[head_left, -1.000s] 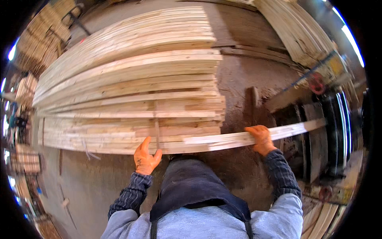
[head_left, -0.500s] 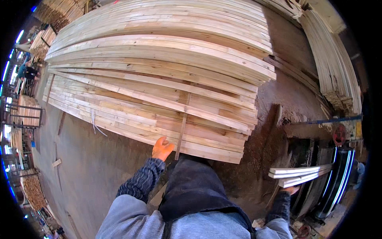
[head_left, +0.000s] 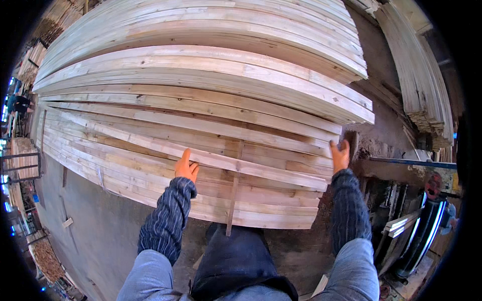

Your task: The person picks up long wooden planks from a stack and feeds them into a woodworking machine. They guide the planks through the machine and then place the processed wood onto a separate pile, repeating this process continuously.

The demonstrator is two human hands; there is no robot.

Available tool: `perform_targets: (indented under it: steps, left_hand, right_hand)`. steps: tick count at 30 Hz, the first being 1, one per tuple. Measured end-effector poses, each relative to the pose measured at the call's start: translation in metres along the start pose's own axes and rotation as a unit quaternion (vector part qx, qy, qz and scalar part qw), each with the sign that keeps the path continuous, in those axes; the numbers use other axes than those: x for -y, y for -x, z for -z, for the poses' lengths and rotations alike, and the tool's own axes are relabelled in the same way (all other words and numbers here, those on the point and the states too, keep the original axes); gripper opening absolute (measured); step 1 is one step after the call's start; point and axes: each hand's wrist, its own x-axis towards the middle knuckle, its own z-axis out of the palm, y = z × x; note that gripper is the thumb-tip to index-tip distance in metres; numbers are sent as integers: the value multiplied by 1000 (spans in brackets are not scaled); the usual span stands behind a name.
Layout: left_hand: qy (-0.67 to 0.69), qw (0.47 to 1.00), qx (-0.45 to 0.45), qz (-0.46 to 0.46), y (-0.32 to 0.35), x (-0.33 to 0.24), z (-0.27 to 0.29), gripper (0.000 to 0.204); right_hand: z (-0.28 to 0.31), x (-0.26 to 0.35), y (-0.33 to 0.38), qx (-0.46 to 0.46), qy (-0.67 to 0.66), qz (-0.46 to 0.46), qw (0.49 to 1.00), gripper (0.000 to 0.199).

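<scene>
My left hand, in an orange glove, is at the near edge of a long pale board that lies slantwise on a layer of timber. Its fingers are apart, one stretched up over the board; whether it touches is unclear. At the right-hand ends of the boards is my right hand, thumb and fingers spread, close to the end of another board. Neither hand holds anything. Under the slanted board a thin wooden crosspiece runs toward me and sticks out past the near edge of the stack.
A higher stack of boards rises behind. At the right stands a machine with a shiny roller, where short pale boards lie. Another timber stack is at the far right. Concrete floor shows at the left.
My right hand has left the short boards by the machine and swung up to the stack's right end. My left hand has moved forward over the stack to the slanted board.
</scene>
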Motion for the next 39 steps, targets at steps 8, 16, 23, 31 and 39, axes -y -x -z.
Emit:
perform_targets:
  steps: [8, 16, 23, 31, 39]
  left_hand:
    - [28, 996, 85, -27, -53, 43, 43, 83]
    - [229, 963, -62, 129, 3, 12, -4, 38]
    - [232, 955, -37, 181, 34, 41, 63, 45]
    - [261, 951, 30, 163, 32, 11, 22, 43]
    - [93, 995, 12, -39, 71, 75, 74, 44]
  right_hand:
    - [-30, -47, -120, 131, -261, -167, 942, 87]
    - [17, -144, -80, 182, -238, -168, 939, 58]
    - [-9, -90, -70, 104, -339, -144, 924, 83]
    - [3, -97, -134, 242, -12, 53, 969, 88]
    - [9, -83, -92, 26, 311, 189, 931, 86]
